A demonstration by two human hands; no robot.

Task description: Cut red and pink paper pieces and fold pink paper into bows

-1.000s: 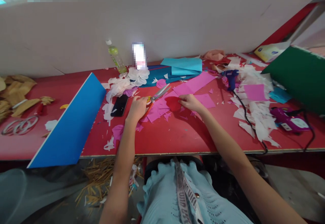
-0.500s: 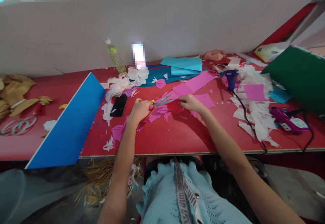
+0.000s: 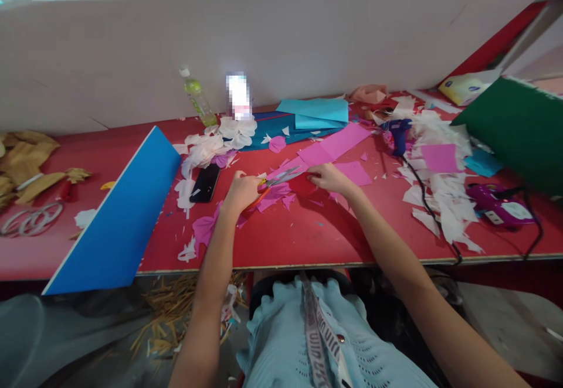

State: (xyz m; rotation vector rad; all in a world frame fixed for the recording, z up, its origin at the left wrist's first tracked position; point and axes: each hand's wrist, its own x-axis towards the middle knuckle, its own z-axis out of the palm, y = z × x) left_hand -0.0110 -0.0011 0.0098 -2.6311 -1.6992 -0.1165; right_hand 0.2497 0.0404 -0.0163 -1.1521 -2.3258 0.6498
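Note:
My left hand (image 3: 243,191) is wrapped round the handles of a pair of scissors (image 3: 281,178) with orange and yellow grips. The metal blades point right, toward my right hand (image 3: 326,178). Close to the blade tips, my right fingers are bent and pressed together; whatever they may pinch blends into the red surface and cannot be made out. Cut scraps of magenta paper (image 3: 273,196) lie under and around the scissors. Just behind the hands is a magenta paper strip (image 3: 329,146), and another magenta sheet (image 3: 355,173) lies right of my right hand.
On the red table (image 3: 308,238) a blue board (image 3: 118,212) stands at left, beside a black phone (image 3: 205,183). Behind are a bottle (image 3: 200,102), a lit screen (image 3: 238,96) and turquoise paper (image 3: 321,113). A corded glue gun (image 3: 399,136), white scraps (image 3: 451,200) and a green board (image 3: 514,133) occupy the right.

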